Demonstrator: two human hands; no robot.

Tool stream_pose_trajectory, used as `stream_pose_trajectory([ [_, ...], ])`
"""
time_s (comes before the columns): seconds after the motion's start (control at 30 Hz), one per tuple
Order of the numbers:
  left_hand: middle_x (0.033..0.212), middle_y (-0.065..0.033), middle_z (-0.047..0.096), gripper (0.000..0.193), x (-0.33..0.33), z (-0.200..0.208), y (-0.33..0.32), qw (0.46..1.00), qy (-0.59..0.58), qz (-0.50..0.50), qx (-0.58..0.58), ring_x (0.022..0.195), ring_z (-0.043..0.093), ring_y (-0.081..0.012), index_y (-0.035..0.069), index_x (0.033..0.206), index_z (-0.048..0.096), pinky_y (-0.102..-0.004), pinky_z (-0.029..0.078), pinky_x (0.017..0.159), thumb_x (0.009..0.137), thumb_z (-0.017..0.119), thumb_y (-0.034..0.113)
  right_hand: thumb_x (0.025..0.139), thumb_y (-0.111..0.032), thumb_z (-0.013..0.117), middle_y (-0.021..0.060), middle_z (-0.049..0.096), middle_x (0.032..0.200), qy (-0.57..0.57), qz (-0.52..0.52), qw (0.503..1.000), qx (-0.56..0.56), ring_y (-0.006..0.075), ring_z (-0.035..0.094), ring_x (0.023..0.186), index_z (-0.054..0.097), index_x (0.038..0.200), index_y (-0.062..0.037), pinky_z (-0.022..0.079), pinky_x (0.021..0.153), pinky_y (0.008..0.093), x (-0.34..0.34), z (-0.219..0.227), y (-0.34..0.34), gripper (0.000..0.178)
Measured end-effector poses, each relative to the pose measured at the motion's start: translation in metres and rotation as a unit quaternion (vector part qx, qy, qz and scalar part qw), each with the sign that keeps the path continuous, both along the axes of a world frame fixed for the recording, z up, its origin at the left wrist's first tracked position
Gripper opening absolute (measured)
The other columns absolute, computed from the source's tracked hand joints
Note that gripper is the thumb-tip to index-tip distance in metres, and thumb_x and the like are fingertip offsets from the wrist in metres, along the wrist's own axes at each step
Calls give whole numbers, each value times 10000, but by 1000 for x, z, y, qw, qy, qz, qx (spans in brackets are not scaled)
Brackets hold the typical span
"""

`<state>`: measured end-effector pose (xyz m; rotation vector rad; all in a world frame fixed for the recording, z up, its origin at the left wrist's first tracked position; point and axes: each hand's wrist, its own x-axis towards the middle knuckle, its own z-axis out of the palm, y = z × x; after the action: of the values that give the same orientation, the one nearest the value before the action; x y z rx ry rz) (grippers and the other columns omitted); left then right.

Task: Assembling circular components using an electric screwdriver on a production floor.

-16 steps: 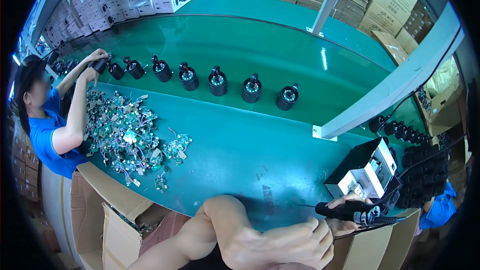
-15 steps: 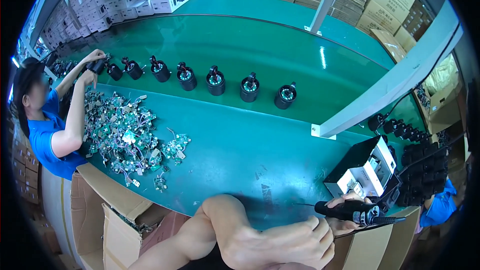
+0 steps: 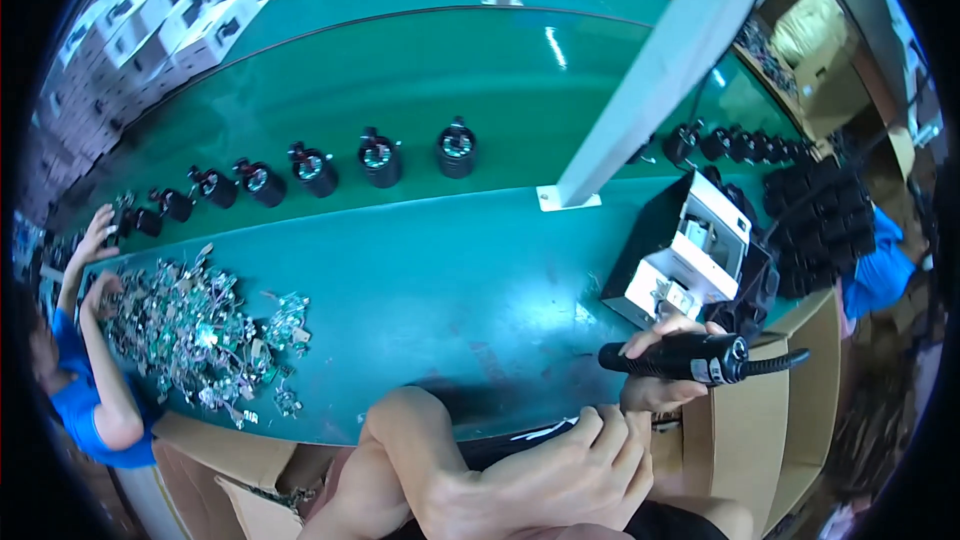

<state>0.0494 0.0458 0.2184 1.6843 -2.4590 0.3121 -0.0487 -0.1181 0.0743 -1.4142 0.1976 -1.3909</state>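
Observation:
My right hand (image 3: 662,395) is wrapped around a black electric screwdriver (image 3: 690,358), held sideways above the table's front edge, its cable leaving on the right. Lower and to the left is my left hand (image 3: 575,470), back turned up and fingers curled toward my right wrist; its palm is hidden, so I cannot tell what it holds. Just beyond the screwdriver, an open black-and-white box (image 3: 640,280) with white parts in it stands tilted on the green table (image 3: 420,310).
A heap of circuit boards (image 3: 190,330) lies at left, by a co-worker's hands (image 3: 98,240). Black cylinders (image 3: 380,160) line the green strip behind. A white post (image 3: 640,90) rises from the table. Open cartons (image 3: 745,430) flank me; black parts (image 3: 820,220) are stacked at right.
My view has swung right, so the table's contents sit further left. The screwdriver stays in my right hand. The co-worker's hands have parted from the black cylinder they were on.

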Motion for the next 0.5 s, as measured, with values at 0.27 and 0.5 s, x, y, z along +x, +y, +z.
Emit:
stream_pose_trajectory([
  [0.27, 1072, -222, 592, 276, -11, 28, -14, 995, 76, 15, 66, 896, 550, -287, -54, 1089, 553, -343, 414, 828, 858, 517, 93, 898, -701, 400, 179, 610, 900, -25, -25, 999, -9, 176, 563, 460, 317, 1317, -63, 458, 406, 243, -9, -7, -3, 768],
  [0.5, 1048, -176, 615, 294, -13, -45, 54, 796, -533, -286, -36, 922, 571, -283, -33, 1161, 542, -338, 445, 899, 910, 503, 116, 892, -708, 399, 170, 593, 880, -7, -50, 999, -13, 171, 554, 450, 296, 1341, -71, 471, 400, 252, -14, -4, -2, 786],
])
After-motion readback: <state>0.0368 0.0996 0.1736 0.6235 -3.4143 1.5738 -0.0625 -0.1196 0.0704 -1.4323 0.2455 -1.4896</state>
